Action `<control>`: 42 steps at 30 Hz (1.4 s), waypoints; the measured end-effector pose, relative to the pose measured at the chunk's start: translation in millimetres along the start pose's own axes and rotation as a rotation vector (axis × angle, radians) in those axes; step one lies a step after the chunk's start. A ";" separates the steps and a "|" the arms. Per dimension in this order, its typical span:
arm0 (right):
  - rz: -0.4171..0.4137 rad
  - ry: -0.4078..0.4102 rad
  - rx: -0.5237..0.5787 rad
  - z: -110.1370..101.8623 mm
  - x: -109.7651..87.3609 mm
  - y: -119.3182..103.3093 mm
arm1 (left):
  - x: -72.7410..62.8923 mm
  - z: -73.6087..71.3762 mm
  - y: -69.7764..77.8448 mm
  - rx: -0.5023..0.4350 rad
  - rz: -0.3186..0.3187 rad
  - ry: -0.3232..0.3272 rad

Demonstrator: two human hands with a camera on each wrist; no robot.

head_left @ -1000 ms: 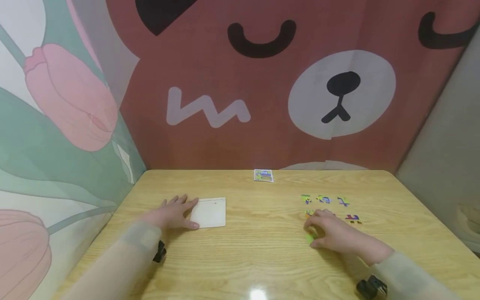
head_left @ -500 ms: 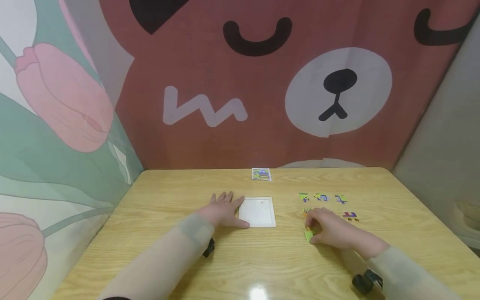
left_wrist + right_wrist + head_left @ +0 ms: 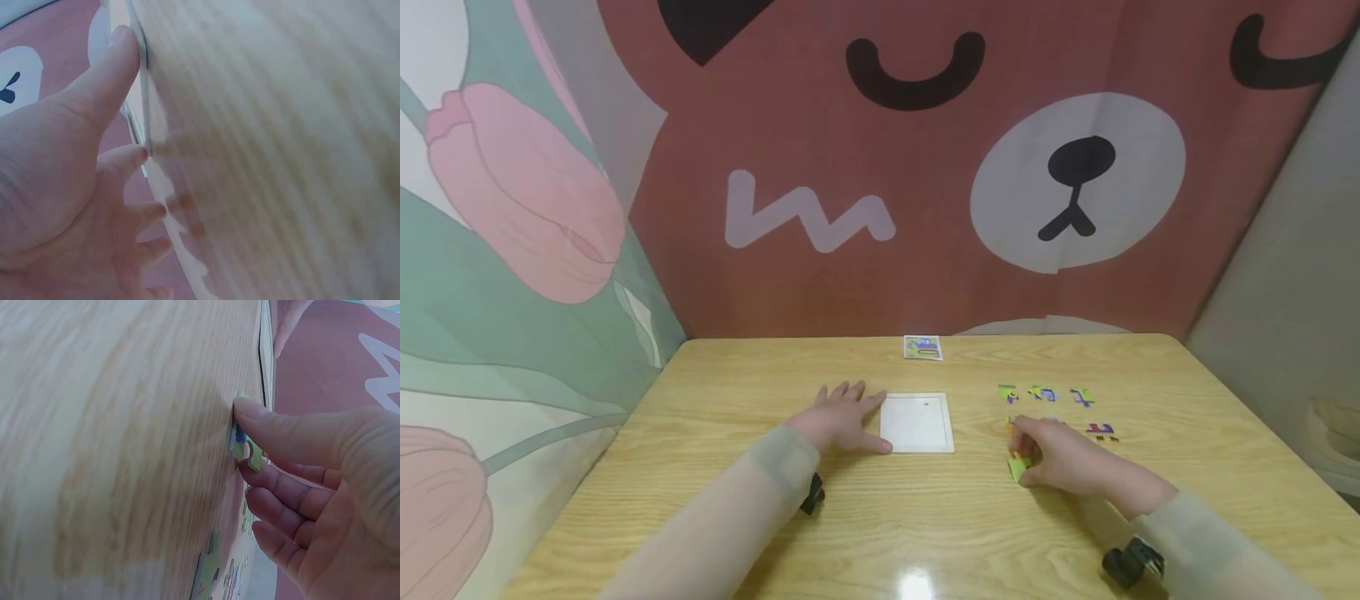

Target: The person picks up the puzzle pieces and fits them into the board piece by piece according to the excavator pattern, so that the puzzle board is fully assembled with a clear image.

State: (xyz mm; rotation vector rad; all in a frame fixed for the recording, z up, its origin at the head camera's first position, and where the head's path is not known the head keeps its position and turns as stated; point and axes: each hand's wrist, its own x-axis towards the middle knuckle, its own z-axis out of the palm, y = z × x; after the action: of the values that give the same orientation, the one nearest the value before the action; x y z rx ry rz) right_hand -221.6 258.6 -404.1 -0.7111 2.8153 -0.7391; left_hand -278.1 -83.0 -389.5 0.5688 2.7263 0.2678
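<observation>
My left hand (image 3: 838, 419), fingers spread and fairly straight, is at the left edge of a flat white square puzzle tray (image 3: 917, 423). In the left wrist view the thumb (image 3: 122, 53) lies along the edge of that tray. My right hand (image 3: 1060, 454) pinches a green puzzle piece (image 3: 1017, 471) by thumb and index finger, low over the table to the right of the tray. Seen from the right wrist, this puzzle piece (image 3: 237, 450) has a blue patch and a notched side; its other fingers are curled in.
Several loose puzzle pieces lie in rows beyond my right hand, such as a green one (image 3: 1008, 393) and a red-and-purple one (image 3: 1101, 430). A small picture card (image 3: 922, 347) lies at the far edge of the wooden table (image 3: 775, 367), against the bear-print backdrop (image 3: 790, 292).
My left hand has slid the white tray to the right, to the middle of the table, and now rests there. The right hand stays about where it was with its piece.
</observation>
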 end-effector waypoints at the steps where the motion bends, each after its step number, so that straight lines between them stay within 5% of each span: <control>1: 0.004 -0.007 0.007 0.0 0.3 -0.2 | 0.5 1.0 -0.8 0.002 -0.004 -0.002; 11: -0.046 -0.071 0.225 1.9 11.1 -2.4 | 4.4 5.1 -3.1 0.013 -0.025 -0.018; 20: -0.021 0.006 0.400 4.2 56.0 -24.2 | 4.6 8.4 -4.4 0.052 -0.049 -0.040; 29: 0.089 0.092 0.401 21.1 101.3 -51.1 | 5.2 6.7 1.1 0.058 -0.071 -0.049; 42: 0.041 0.085 0.449 51.2 130.3 -60.7 | 9.4 8.1 -2.3 0.079 -0.065 -0.058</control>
State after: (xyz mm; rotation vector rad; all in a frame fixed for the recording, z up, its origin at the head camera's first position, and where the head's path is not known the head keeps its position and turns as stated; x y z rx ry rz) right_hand -298.2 127.7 -421.0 -0.5503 2.5758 -1.3579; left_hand -284.1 -80.3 -400.4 0.5004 2.7027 0.1264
